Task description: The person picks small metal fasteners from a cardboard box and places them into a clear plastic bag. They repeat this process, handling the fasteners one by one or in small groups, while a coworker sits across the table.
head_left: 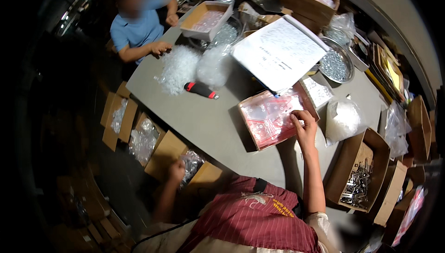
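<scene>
The grip of the right hand (303,123) is nearly closed, thumb and fingertips drawn together; whether film is pinched between them cannot be told. It is at the right side of the red-marked plastic bags (271,114) in a shallow box (309,102) on the counter (208,118). Such thin film probably handles best with a light pinch on one edge, so layers beneath stay flat. The left hand (177,170) is blurred, its grip unreadable, beside an open carton (166,153) of clear bags (191,164) at the counter's near left. To the right, a deep cardboard box (340,165) holds metal pieces (358,185); farther off, a steel bowl (351,70) holds small shiny parts (334,63). Far left, a white box (199,34) contains pinkish bags (207,20).
</scene>
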{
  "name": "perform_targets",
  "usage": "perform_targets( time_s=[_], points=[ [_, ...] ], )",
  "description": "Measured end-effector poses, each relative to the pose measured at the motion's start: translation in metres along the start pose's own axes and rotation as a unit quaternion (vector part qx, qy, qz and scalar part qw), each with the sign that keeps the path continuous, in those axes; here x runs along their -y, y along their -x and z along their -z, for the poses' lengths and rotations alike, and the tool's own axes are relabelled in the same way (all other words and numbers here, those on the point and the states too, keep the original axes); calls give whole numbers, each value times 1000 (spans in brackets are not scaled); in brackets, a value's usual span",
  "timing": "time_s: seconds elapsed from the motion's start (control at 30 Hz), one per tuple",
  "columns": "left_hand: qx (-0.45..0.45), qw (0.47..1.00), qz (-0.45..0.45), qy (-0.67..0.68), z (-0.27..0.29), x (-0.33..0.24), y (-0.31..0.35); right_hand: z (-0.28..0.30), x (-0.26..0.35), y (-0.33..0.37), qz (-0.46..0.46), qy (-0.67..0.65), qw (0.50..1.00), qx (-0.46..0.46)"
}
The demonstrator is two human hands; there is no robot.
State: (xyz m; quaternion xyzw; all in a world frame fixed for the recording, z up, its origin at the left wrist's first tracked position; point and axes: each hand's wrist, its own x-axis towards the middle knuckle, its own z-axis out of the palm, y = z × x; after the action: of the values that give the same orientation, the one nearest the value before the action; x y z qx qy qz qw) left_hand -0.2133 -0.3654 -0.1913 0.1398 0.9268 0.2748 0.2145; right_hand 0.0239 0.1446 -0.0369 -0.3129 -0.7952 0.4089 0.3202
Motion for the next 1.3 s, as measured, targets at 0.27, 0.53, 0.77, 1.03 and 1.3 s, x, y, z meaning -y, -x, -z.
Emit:
perform_targets(
  time_s=[0.27, 0.53, 0.77, 1.03, 1.3],
  points=[
    [-132, 937, -319, -55, 36, -145, -26, 6, 10, 18, -9, -48, 999, -20],
    [-30, 996, -36, -76, 42, -19, -33, 9, 6, 33, 39, 56, 997, 41],
    [53, 996, 42, 55, 1, 38, 31, -4, 0, 24, 60, 122, 987, 89],
    [-95, 982, -92, -133, -51, 7, 4, -4, -7, 26, 52, 142, 984, 92],
    [76, 870, 84, 479, -17, 17, 15, -1, -10, 30, 63, 146, 984, 87]
  ],
)
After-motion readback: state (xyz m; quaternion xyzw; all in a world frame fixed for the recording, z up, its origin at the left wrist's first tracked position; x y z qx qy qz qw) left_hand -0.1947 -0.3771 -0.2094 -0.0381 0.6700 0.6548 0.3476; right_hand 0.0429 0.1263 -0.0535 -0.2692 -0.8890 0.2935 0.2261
